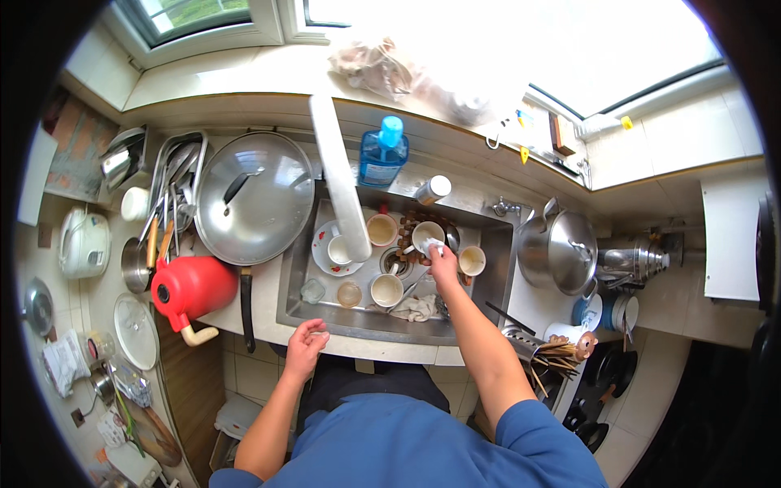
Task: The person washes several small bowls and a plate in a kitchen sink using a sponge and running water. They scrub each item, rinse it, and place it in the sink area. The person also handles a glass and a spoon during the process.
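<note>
My right hand (442, 266) is over the right half of the steel sink (366, 329), its fingers closed on a small white item (434, 244), perhaps tissue or a wad, beside a white mug (425, 234). In front of the sink's near edge is my left hand (307, 349), holding nothing, fingers apart and slightly curled. Several mugs stand in the sink, among them a red-rimmed mug (382, 230) and a mug near the drain (386, 290). A floral plate (321, 249) carries another cup. A cloth (416, 309) lies near the front wall.
The faucet spout (341, 177) crosses above the sink. Behind stands a blue soap bottle (383, 152). At left are a large lidded wok (256, 198) and a red kettle (195, 290). A steel pot (558, 250) and a chopstick holder (523, 343) stand at right.
</note>
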{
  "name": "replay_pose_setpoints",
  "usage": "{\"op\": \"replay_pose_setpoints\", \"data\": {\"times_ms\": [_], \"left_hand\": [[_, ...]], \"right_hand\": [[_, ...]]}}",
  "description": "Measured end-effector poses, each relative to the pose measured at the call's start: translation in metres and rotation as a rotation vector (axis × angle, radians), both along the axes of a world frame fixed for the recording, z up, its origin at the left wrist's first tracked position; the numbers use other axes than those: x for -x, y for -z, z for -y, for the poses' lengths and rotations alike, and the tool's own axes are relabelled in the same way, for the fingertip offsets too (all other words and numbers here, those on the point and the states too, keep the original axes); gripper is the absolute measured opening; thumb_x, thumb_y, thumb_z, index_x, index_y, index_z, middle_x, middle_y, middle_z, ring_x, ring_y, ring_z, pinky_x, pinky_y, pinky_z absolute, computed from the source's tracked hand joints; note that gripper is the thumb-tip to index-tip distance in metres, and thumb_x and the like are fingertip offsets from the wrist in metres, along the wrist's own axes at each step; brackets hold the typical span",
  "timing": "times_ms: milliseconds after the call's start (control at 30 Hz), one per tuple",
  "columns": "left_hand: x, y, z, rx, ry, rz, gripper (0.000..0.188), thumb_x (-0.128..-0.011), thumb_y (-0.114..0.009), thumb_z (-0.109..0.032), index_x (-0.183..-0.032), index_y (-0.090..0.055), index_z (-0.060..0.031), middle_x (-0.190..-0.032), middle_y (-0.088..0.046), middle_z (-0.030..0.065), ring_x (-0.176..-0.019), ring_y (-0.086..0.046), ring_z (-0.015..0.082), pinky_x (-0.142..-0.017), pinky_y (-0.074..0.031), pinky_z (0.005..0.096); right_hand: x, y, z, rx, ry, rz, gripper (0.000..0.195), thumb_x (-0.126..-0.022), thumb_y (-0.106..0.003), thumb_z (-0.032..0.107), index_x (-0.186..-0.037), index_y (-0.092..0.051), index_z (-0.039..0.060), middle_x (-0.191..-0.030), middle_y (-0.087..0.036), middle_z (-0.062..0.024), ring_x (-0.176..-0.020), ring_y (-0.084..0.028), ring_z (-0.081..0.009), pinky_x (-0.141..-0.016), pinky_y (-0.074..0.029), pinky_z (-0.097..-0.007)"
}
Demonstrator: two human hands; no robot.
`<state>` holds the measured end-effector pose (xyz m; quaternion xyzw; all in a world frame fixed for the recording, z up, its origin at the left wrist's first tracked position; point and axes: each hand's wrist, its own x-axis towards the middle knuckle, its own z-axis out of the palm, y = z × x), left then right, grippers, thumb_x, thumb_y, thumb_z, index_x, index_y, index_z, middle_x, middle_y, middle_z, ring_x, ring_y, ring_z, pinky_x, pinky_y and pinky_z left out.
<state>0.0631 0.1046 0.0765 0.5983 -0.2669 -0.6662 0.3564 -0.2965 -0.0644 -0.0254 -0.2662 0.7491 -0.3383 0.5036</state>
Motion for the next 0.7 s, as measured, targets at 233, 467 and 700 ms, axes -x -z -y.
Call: {"op": "replay_pose_setpoints", "data": {"times_ms": [233,467,700], "left_hand": [[0.01,-0.011,-0.004,0.199,-0.044,0.195,0.041,-0.086,-0.075,-0.023,-0.118,-0.061,-0.0018,-0.11,-0.066,0.0087,-0.087,-0.063,0.0128,-0.079,-0.052,0.028],[0.0,-0.013,-0.087,0.125,-0.348,0.137,0.037,-0.087,-0.073,-0.018,-0.118,-0.06,0.0007,-0.113,-0.064,0.0087,-0.086,-0.063,0.009,-0.079,-0.051,0.0249],[-0.093,-0.03,-0.114,0.011,-0.762,-0.004,0.031,-0.096,-0.061,-0.027,-0.121,-0.056,-0.0087,-0.09,-0.063,0.0073,-0.062,-0.061,0.0136,-0.056,-0.053,0.0276]], "right_hand": [[0.004,0.0,-0.041,-0.037,-0.009,0.195,0.027,-0.096,-0.057,0.028,-0.118,-0.057,0.0113,-0.1,-0.068,-0.0053,-0.08,-0.069,-0.0195,-0.059,-0.053,-0.03],[-0.051,0.01,-0.082,-0.111,-0.143,0.371,0.025,-0.093,-0.065,0.035,-0.109,-0.063,0.0152,-0.096,-0.068,0.0015,-0.084,-0.064,-0.016,-0.067,-0.05,-0.0368],[-0.06,0.008,-0.081,-0.145,-0.167,0.356,0.024,-0.093,-0.064,0.032,-0.109,-0.063,0.0137,-0.096,-0.068,-0.001,-0.08,-0.064,-0.018,-0.063,-0.049,-0.0362]]}}
